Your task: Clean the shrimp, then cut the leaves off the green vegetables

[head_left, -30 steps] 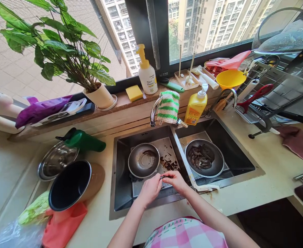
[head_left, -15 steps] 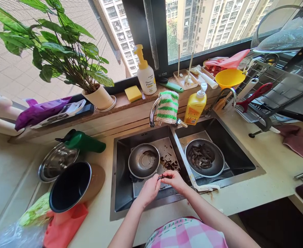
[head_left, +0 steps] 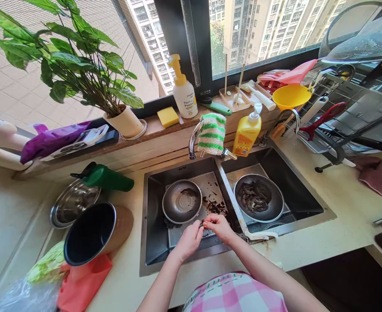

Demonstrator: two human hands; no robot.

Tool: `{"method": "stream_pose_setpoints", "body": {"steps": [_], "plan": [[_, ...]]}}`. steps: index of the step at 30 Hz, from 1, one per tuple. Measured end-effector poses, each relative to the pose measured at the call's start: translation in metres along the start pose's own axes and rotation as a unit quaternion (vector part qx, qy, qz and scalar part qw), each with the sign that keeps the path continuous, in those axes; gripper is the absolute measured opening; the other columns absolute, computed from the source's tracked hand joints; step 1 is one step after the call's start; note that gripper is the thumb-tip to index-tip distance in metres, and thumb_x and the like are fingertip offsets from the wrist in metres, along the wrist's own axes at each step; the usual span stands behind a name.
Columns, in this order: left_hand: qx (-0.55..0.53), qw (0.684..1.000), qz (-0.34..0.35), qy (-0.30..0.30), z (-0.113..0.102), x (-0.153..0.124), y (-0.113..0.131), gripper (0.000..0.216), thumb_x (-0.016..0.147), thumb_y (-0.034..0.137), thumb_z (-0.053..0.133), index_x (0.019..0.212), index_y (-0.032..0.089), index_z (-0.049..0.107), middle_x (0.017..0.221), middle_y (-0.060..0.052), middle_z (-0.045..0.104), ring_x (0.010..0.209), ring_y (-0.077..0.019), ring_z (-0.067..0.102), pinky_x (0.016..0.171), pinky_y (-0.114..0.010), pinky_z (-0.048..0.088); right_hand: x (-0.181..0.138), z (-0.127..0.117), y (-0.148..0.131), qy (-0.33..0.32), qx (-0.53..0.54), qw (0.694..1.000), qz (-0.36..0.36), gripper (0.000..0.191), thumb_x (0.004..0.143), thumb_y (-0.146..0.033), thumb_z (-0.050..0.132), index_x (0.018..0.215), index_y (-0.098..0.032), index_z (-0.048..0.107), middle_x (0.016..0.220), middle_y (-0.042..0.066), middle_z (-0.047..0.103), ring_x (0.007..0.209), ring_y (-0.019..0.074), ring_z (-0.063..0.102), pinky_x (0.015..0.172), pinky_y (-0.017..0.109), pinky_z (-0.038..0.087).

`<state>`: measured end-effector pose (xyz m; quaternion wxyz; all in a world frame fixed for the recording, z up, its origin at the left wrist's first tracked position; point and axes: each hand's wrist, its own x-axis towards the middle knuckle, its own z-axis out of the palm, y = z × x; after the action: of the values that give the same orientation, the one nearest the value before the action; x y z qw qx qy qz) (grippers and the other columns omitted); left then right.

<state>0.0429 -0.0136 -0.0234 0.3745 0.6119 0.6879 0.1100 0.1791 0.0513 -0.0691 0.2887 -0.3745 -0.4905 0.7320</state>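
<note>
Over the left sink basin [head_left: 150, 234], my left hand [head_left: 190, 239] and my right hand [head_left: 220, 227] meet with fingers pinched. Between the fingertips is a small dark shrimp [head_left: 203, 223], mostly hidden by them. Beyond my left hand sits a round mesh-like bowl [head_left: 173, 207] with one dark shrimp [head_left: 188, 192] in it. Dark scraps [head_left: 216, 206] lie on the basin floor just past my right hand. In the right basin, another bowl [head_left: 277, 212] holds a heap of dark shrimp [head_left: 254, 197].
A faucet [head_left: 193, 141] draped with a striped cloth [head_left: 212, 134] rises behind the sink, beside a yellow pump bottle [head_left: 247, 130]. An empty dark-lined pot [head_left: 89, 236] and a green bottle [head_left: 108, 177] are on the left counter. A dish rack [head_left: 347, 112] stands at right.
My right hand's fingers have shifted slightly on the shrimp, and less of it shows between my hands. The view has moved a little; the bowls stay put.
</note>
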Motion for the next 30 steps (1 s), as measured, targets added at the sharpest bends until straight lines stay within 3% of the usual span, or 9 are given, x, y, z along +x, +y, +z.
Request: {"method": "stream_pose_setpoints", "body": {"steps": [18, 30], "plan": [[0.000, 1.000, -0.005, -0.016, -0.0059, 0.0033, 0.0054, 0.018, 0.088, 0.025, 0.033, 0.082, 0.017, 0.048, 0.079, -0.005, 0.060, 0.070, -0.0163, 0.053, 0.063, -0.026, 0.037, -0.0018, 0.0062, -0.0004, 0.001, 0.028, 0.998, 0.054, 0.025, 0.062, -0.040, 0.067, 0.063, -0.016, 0.060, 0.060, -0.002, 0.057, 0.059, 0.0120, 0.049, 0.060, 0.025, 0.039], [-0.030, 0.999, -0.004, -0.014, -0.0086, 0.0059, 0.0101, 0.023, 0.088, 0.029, 0.034, 0.083, 0.016, 0.053, 0.081, -0.006, 0.062, 0.073, -0.0169, 0.054, 0.068, -0.027, 0.040, 0.0021, 0.0022, -0.0034, -0.002, -0.082, 0.997, -0.006, 0.023, 0.073, -0.034, 0.053, 0.057, -0.017, 0.051, 0.054, -0.004, 0.045, 0.053, 0.0097, 0.038, 0.051, 0.021, 0.032]]}}
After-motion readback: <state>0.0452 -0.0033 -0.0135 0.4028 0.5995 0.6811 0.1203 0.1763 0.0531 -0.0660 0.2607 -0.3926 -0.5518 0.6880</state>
